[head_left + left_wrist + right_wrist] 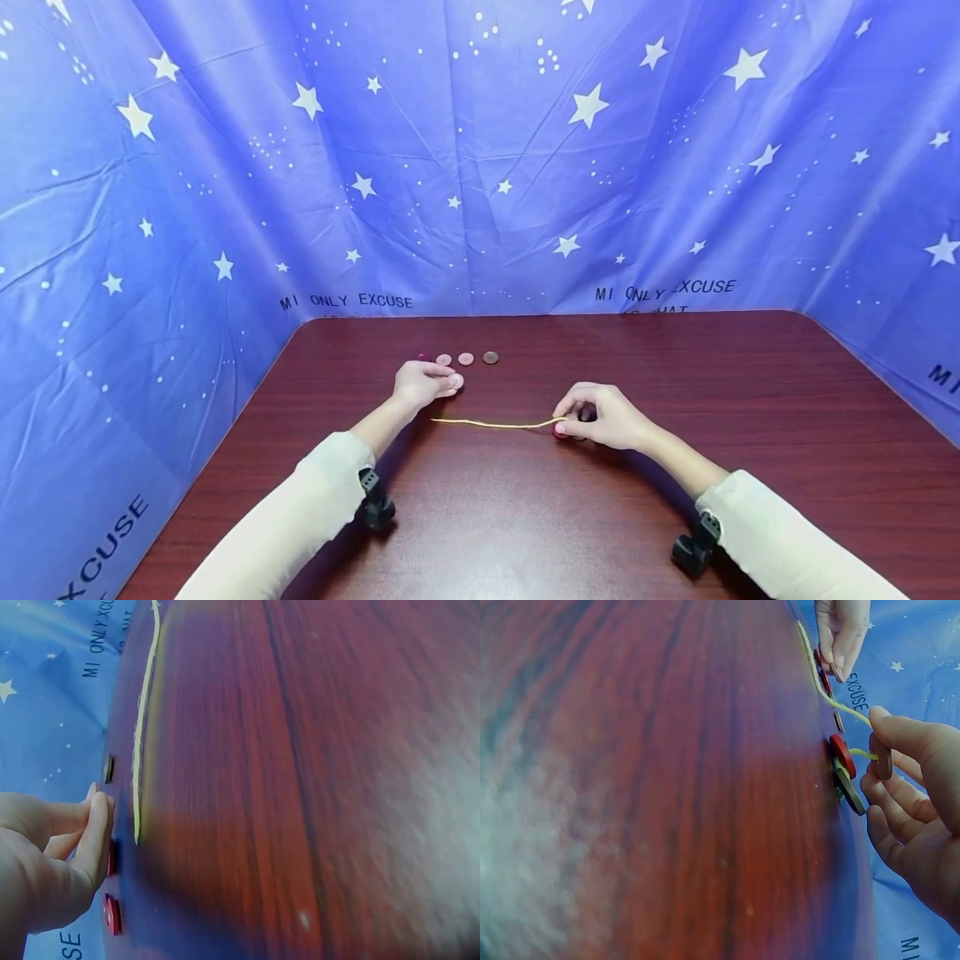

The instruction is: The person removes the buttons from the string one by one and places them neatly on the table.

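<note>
My left hand (422, 384) pinches a pale pink button (456, 382) between thumb and fingers, just in front of a row of loose buttons. My right hand (606, 417) pinches a yellow cord (487, 425) along with a brown button (883, 759) strung on it. Below these fingertips, a red button (841, 756) and a dark button (850, 793) hang on the same cord close to the table. The cord's long free end stretches left, toward my left hand. In the left wrist view, fingers hide most of the pinched button.
Along the row behind my left hand lie a dark red button (423, 357), two pink buttons (466, 359) and a brown button (491, 357). The dark wood table (480, 517) ends at a blue star-patterned curtain (465, 167) at the back and sides.
</note>
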Tool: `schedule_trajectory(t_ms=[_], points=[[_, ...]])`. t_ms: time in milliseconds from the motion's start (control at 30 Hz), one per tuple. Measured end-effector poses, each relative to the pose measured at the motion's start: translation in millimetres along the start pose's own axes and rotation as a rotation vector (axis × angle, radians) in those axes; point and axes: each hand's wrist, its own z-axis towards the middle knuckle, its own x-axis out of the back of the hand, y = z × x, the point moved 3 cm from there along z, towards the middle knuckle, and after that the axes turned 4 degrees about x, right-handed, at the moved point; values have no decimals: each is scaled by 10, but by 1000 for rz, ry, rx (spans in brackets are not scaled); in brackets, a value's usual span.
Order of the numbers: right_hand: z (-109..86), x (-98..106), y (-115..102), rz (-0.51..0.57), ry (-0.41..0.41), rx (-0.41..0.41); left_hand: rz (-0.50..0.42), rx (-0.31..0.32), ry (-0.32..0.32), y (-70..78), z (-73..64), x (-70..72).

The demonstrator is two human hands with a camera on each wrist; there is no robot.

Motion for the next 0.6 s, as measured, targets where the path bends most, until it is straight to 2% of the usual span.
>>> schedule_trajectory(t_ms=[167,333,467,600], points=[[1,-42,101,-7,5,9,-3,19,24,38,35,-84],[-7,-81,296,3,0,36,56,63,107,64,55,-97],[-13,-79,352,22,-5,52,82,94,165,65,91,-102],[-21,-80,369,20,-7,39,60,83,186,68,119,-134]])
